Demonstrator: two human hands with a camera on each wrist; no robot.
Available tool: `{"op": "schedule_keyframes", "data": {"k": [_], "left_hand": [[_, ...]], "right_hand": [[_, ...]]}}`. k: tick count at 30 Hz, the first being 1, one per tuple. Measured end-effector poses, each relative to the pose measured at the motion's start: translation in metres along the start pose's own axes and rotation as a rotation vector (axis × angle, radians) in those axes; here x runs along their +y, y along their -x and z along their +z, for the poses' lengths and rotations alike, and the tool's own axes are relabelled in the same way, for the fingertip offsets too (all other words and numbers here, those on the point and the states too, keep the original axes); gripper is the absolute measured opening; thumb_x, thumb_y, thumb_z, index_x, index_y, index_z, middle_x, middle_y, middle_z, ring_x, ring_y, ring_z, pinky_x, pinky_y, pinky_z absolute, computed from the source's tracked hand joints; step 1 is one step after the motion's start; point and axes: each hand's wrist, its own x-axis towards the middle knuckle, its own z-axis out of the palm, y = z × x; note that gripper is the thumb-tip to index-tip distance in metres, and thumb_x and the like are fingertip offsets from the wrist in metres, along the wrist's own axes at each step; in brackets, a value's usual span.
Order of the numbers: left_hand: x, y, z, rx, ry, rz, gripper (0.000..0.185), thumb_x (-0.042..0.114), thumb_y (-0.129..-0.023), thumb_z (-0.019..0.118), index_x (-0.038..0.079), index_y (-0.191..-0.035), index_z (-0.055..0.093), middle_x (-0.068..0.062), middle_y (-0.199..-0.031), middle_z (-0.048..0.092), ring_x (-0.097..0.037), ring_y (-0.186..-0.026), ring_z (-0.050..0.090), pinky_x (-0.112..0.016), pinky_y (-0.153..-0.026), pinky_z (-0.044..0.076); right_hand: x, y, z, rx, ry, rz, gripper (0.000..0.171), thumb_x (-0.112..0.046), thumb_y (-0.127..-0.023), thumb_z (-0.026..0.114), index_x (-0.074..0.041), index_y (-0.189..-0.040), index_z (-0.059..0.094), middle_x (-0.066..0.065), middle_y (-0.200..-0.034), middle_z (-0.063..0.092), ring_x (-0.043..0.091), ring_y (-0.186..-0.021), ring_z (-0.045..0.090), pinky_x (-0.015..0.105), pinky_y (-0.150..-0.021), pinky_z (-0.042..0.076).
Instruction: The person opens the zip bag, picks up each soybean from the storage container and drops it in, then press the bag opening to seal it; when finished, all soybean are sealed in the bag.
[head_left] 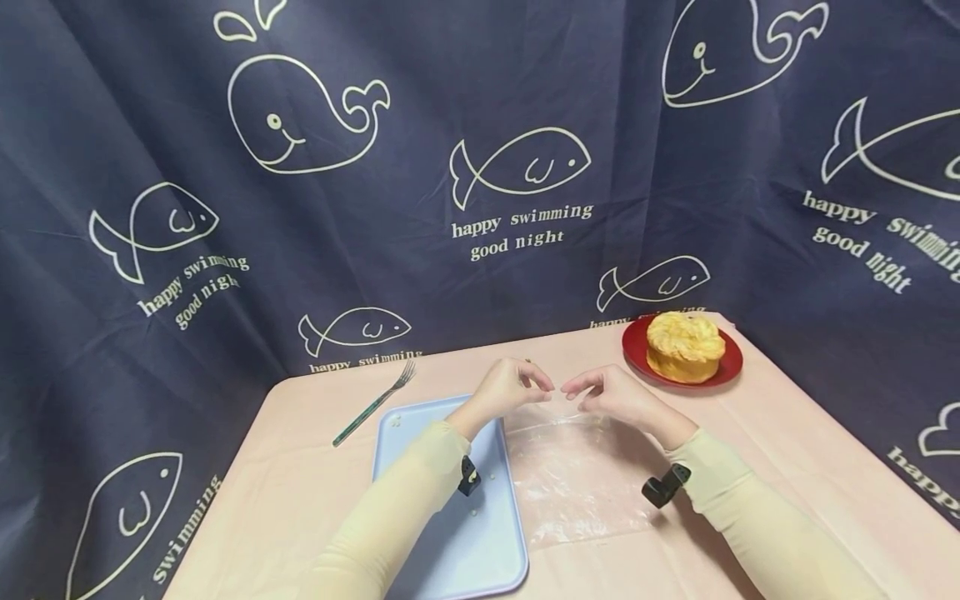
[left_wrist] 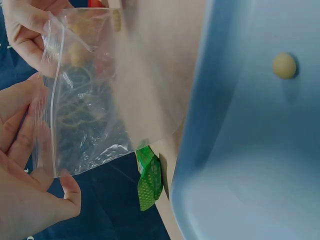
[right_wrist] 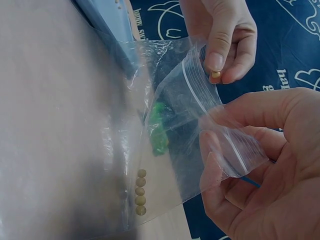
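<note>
A clear zip bag (head_left: 577,475) hangs between the two hands above the table. With curled fingers, my right hand (head_left: 618,396) grips the bag's mouth; the right wrist view shows its thumb and fingers at the zip strip. My left hand (head_left: 506,387) is at the mouth's other end, pinching a small yellow soybean (right_wrist: 216,74) between thumb and finger. The bag's corner is close to those fingers; whether they also hold it I cannot tell. Several soybeans (right_wrist: 141,191) lie in a row along the bag's bottom edge. One more soybean (left_wrist: 284,66) sits on the blue tray (head_left: 457,550).
A fork (head_left: 375,403) with a green handle lies left of the tray. At the back right, a red plate (head_left: 633,350) carries a round yellow bread (head_left: 684,348). A green packet (left_wrist: 149,177) shows beyond the bag. A dark fish-print curtain (head_left: 517,292) stands behind the table.
</note>
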Motion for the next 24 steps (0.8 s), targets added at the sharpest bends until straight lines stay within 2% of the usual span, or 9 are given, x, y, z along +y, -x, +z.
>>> {"op": "schedule_keyframes", "data": {"k": [6, 10, 13, 16, 20, 24], "left_hand": [[-0.001, 0.002, 0.0, 0.007, 0.021, 0.006, 0.013, 0.011, -0.081, 0.087, 0.017, -0.092, 0.081, 0.013, -0.091, 0.075, -0.008, -0.078, 0.062, -0.024, -0.071, 0.051], [-0.003, 0.006, -0.004, 0.032, 0.07, 0.021, 0.026, 0.013, -0.084, 0.084, 0.015, -0.11, 0.078, 0.006, -0.102, 0.075, -0.015, -0.092, 0.066, -0.036, -0.085, 0.055], [-0.005, 0.011, -0.011, 0.096, 0.128, 0.023, 0.04, 0.014, -0.089, 0.081, 0.012, -0.127, 0.069, -0.004, -0.113, 0.073, -0.025, -0.101, 0.067, -0.045, -0.09, 0.054], [-0.01, 0.018, -0.018, 0.197, 0.174, 0.01, 0.043, 0.017, -0.095, 0.075, 0.009, -0.134, 0.06, -0.012, -0.119, 0.069, -0.03, -0.103, 0.066, -0.044, -0.088, 0.055], [-0.019, 0.029, -0.028, 0.297, 0.186, -0.048, 0.037, 0.016, -0.098, 0.07, 0.003, -0.131, 0.059, -0.012, -0.114, 0.068, -0.028, -0.101, 0.066, -0.039, -0.086, 0.055], [-0.032, 0.045, -0.035, 0.3, 0.167, -0.12, 0.024, 0.013, -0.096, 0.07, 0.002, -0.118, 0.067, -0.008, -0.101, 0.071, -0.025, -0.096, 0.067, -0.038, -0.089, 0.054]], "right_hand": [[0.001, 0.0, 0.0, -0.004, 0.004, 0.002, 0.036, 0.012, -0.079, 0.066, 0.011, -0.115, 0.07, 0.026, -0.105, 0.072, 0.022, -0.082, 0.069, 0.026, -0.061, 0.051], [0.0, -0.001, 0.001, -0.002, -0.004, 0.012, 0.037, 0.013, -0.079, 0.064, 0.011, -0.115, 0.07, 0.027, -0.105, 0.072, 0.021, -0.08, 0.069, 0.028, -0.061, 0.051], [0.0, -0.001, 0.002, -0.002, -0.015, 0.029, 0.037, 0.014, -0.079, 0.063, 0.012, -0.115, 0.07, 0.028, -0.105, 0.071, 0.024, -0.077, 0.068, 0.031, -0.059, 0.052], [-0.001, 0.0, 0.002, 0.0, -0.021, 0.043, 0.038, 0.014, -0.078, 0.062, 0.01, -0.115, 0.07, 0.028, -0.106, 0.071, 0.026, -0.074, 0.065, 0.031, -0.056, 0.05], [-0.002, 0.0, 0.002, 0.004, -0.015, 0.053, 0.038, 0.013, -0.078, 0.062, 0.009, -0.115, 0.071, 0.026, -0.106, 0.072, 0.028, -0.072, 0.062, 0.03, -0.055, 0.05], [-0.002, 0.0, 0.003, 0.004, -0.023, 0.056, 0.039, 0.013, -0.078, 0.062, 0.009, -0.116, 0.07, 0.026, -0.106, 0.072, 0.031, -0.072, 0.062, 0.031, -0.055, 0.05]]}}
